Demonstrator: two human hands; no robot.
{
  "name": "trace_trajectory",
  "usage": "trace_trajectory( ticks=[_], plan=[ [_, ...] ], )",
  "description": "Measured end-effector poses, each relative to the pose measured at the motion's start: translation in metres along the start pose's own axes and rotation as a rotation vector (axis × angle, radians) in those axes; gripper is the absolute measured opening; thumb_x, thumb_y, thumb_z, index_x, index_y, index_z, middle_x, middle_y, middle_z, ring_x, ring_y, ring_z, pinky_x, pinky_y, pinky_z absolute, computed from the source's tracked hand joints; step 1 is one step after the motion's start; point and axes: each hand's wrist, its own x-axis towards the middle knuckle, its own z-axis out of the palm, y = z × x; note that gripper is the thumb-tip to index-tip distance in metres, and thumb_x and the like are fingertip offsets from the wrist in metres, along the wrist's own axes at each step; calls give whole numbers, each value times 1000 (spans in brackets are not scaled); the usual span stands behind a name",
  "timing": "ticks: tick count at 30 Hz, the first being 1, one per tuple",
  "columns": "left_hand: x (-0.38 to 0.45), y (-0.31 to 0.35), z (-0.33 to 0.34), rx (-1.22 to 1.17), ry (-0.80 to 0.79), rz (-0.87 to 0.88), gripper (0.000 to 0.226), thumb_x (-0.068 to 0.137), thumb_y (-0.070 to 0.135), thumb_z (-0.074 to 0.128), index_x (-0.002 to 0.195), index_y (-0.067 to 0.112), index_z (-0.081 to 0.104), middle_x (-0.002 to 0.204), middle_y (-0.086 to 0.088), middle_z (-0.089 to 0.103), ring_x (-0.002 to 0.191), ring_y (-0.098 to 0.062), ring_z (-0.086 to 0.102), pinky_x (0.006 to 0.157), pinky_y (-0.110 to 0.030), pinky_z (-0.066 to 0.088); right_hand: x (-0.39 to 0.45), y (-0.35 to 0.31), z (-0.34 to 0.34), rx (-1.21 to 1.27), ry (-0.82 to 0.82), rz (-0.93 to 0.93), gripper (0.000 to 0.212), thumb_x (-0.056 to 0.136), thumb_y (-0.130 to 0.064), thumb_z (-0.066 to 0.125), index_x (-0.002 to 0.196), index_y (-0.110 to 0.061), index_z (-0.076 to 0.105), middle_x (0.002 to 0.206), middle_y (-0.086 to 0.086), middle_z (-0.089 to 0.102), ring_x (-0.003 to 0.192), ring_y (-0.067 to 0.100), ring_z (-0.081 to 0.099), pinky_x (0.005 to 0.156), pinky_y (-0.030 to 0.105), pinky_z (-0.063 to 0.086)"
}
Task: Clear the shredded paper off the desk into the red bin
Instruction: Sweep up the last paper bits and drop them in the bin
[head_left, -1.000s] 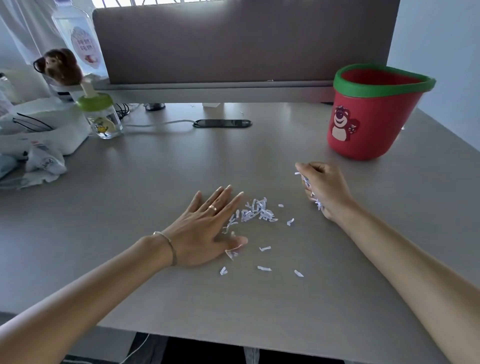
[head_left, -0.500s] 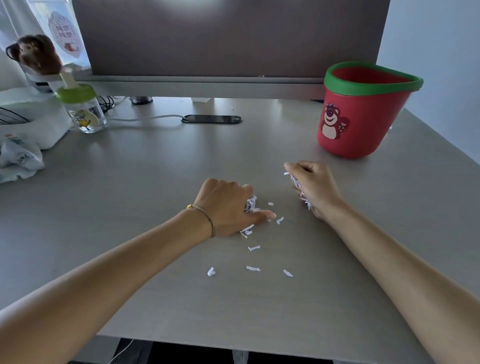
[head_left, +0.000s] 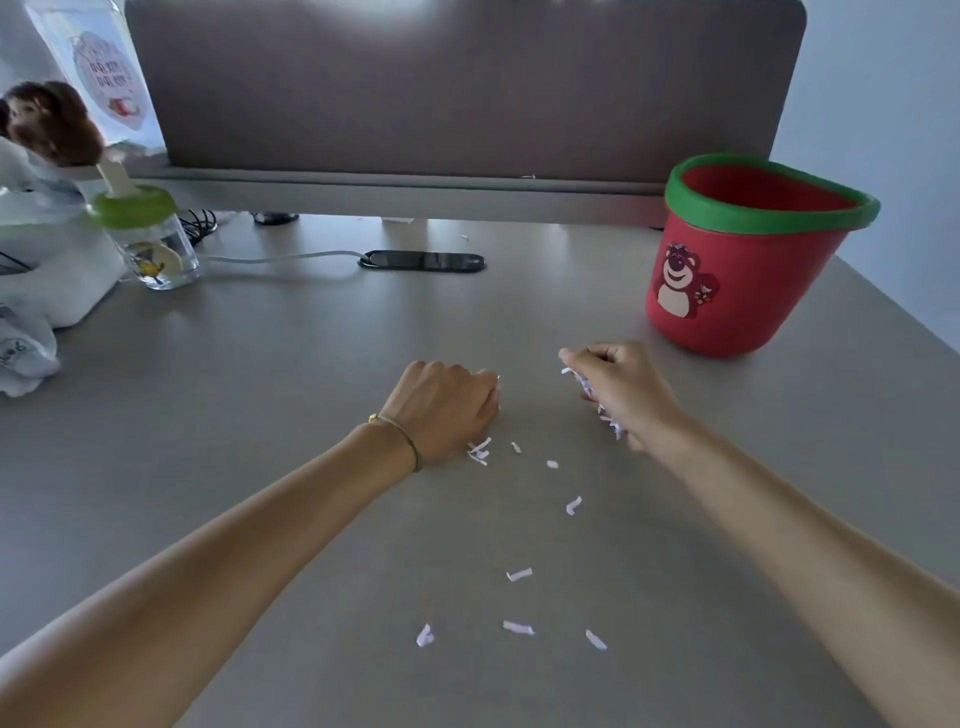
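Several loose white shreds of paper (head_left: 519, 574) lie scattered on the grey desk (head_left: 260, 389) between my forearms. My left hand (head_left: 447, 408) is a closed fist resting on the desk, with a few shreds poking out beneath it. My right hand (head_left: 618, 387) is closed around a bunch of shredded paper, strips showing under the palm. The red bin (head_left: 748, 260) with a green rim and a bear sticker stands upright at the back right, a short way beyond my right hand.
A glass bottle with a green lid (head_left: 148, 234) and a plush monkey (head_left: 49, 122) stand at the back left beside white cloth (head_left: 31, 306). A black cable port (head_left: 421, 260) with a white cable sits mid-back. A brown partition (head_left: 467, 88) closes the far edge.
My left hand went from flat and spread to a fist gathered over the main pile of shreds. The right hand stayed closed on its bunch. The camera view shifted closer and downward.
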Motion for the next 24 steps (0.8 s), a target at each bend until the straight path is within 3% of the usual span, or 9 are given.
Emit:
trace_trajectory(
  ticks=[5, 8, 13, 17, 21, 24],
  plan=[
    [31, -17, 14, -150, 91, -76, 28, 105, 33, 37, 82, 18, 39, 75, -15, 65, 70, -43, 58, 57, -36, 30, 37, -12, 3, 84, -17, 75, 57, 95, -21, 62, 44, -21, 37, 48, -5, 26, 40, 14, 16, 43, 19, 17],
    [46, -22, 17, -340, 127, -179, 30, 102, 28, 46, 76, 14, 39, 62, -15, 54, 61, -43, 47, 53, -36, 27, 51, -24, 1, 143, -24, 65, 55, 94, -18, 60, 44, -22, 39, 47, -6, 25, 43, 14, 15, 51, 26, 12],
    [84, -15, -2, -626, 184, -328, 44, 97, 20, 51, 60, 14, 28, 51, -7, 31, 59, -34, 28, 48, -37, 24, 59, -58, -9, 181, -11, -48, 50, 92, -10, 58, 48, -20, 36, 44, -6, 25, 40, 13, 15, 46, 20, 14],
    [123, -3, -44, -763, 211, -295, 41, 98, 23, 49, 62, 11, 33, 57, -10, 42, 59, -42, 55, 51, -36, 35, 68, -102, -31, 178, 20, -139, 52, 91, -9, 55, 49, -20, 28, 47, -6, 22, 42, 14, 13, 48, 23, 10],
    [170, 13, -90, -793, 232, -275, 38, 97, 21, 49, 62, 8, 43, 56, -7, 56, 59, -28, 59, 55, -38, 40, 85, -142, -68, 197, 62, -209, 53, 93, -13, 55, 49, -22, 27, 49, -2, 22, 45, 15, 14, 53, 35, 9],
    [204, 22, -114, -841, 257, -283, 43, 97, 22, 49, 55, 15, 46, 52, 3, 53, 53, -15, 52, 53, -29, 35, 102, -156, -96, 196, 132, -231, 56, 96, -15, 57, 46, -22, 32, 43, -3, 26, 37, 13, 19, 45, 27, 14]
  ],
)
